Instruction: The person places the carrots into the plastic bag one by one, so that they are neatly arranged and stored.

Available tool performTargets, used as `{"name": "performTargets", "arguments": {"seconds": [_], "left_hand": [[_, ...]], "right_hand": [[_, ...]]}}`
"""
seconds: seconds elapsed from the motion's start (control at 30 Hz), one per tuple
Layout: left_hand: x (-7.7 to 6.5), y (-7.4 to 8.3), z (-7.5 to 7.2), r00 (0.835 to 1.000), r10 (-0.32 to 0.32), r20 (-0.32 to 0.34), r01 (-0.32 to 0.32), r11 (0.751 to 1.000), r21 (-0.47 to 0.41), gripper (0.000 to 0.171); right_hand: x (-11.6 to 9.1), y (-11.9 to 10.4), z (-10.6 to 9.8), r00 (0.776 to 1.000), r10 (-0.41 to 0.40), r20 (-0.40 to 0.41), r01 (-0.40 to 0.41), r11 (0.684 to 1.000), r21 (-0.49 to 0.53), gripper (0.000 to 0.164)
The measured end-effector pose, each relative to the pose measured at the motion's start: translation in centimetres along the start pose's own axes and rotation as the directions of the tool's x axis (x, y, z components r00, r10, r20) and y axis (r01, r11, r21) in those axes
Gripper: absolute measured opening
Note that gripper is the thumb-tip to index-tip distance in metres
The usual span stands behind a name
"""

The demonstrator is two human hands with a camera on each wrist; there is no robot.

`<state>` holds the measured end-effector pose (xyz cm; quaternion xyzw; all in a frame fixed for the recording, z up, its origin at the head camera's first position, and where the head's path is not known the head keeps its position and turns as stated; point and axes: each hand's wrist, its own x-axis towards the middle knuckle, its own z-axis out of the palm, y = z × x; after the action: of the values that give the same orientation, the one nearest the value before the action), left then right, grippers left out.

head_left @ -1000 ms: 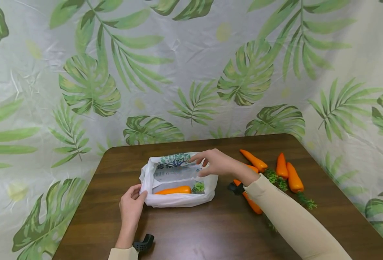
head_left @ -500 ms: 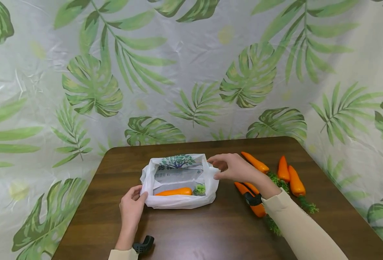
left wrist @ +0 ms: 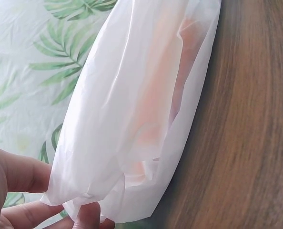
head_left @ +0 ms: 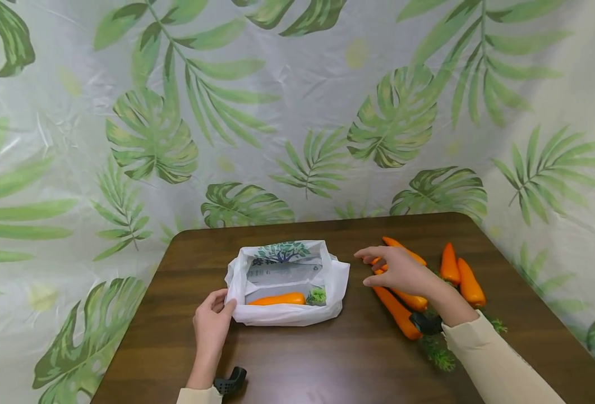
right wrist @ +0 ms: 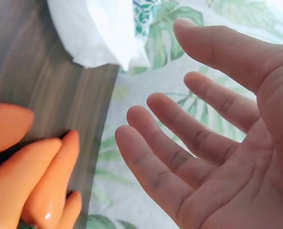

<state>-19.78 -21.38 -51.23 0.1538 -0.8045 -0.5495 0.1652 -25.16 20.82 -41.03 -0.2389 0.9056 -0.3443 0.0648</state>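
A white plastic bag (head_left: 289,315) with a tree print stands open on the table. Inside it lies an orange carrot (head_left: 279,299) with green leaves (head_left: 317,296). My left hand (head_left: 212,322) pinches the bag's left end between thumb and fingers; the left wrist view shows the gathered plastic (left wrist: 103,176) there. To the right of the bag, my right hand (head_left: 403,272) hovers over a group of carrots, its fingers spread and relaxed, holding nothing. Beneath and beside it are a long carrot (head_left: 397,314) and others, partly hidden by the hand and forearm.
Two carrots (head_left: 471,283) lie farther right, with leafy tops under the right forearm. Green foliage (head_left: 439,354) sticks out below the wrist. The brown wooden table (head_left: 297,365) ends at a leaf-patterned sheet (head_left: 307,112) behind.
My right hand has moved right, from above the bag's opening past its right side to over the carrots. The left hand keeps its grip on the bag.
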Motion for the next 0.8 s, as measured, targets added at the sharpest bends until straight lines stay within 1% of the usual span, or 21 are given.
{"name": "performTargets", "arguments": {"seconds": [0.07, 0.2, 0.3, 0.5, 0.63, 0.8], "left_hand": [[0.0, 0.0, 0.1, 1.000, -0.005, 0.001, 0.005, 1.000, -0.001, 0.031], [0.0, -0.1, 0.2, 1.000, -0.009, -0.001, 0.009, 1.000, 0.000, 0.031], [0.0, -0.1, 0.1, 1.000, -0.006, -0.003, 0.006, 1.000, 0.001, 0.031], [0.0, 0.1, 0.0, 1.000, 0.001, -0.017, -0.001, 1.000, -0.004, 0.030], [0.0, 0.1, -0.1, 1.000, 0.001, -0.015, -0.001, 1.000, 0.002, 0.030], [0.0, 0.0, 0.1, 1.000, 0.001, -0.005, -0.001, 1.000, 0.004, 0.030]], "right_hand": [[-0.7, 0.4, -0.1, 1.000, 0.014, -0.006, -0.014, 1.000, -0.010, 0.059], [-1.9, 1.3, -0.1, 0.997, 0.070, -0.026, -0.070, 0.998, 0.000, 0.059], [-2.7, 1.9, -0.1, 0.995, 0.090, -0.047, -0.090, 0.996, 0.012, 0.058], [-4.2, 3.0, 0.4, 0.990, 0.109, -0.090, -0.109, 0.994, 0.006, 0.060], [-5.1, 3.9, 1.0, 0.989, 0.114, -0.090, -0.113, 0.994, 0.010, 0.058], [-5.8, 4.7, 1.6, 0.986, 0.147, -0.074, -0.146, 0.989, 0.027, 0.055]]}}
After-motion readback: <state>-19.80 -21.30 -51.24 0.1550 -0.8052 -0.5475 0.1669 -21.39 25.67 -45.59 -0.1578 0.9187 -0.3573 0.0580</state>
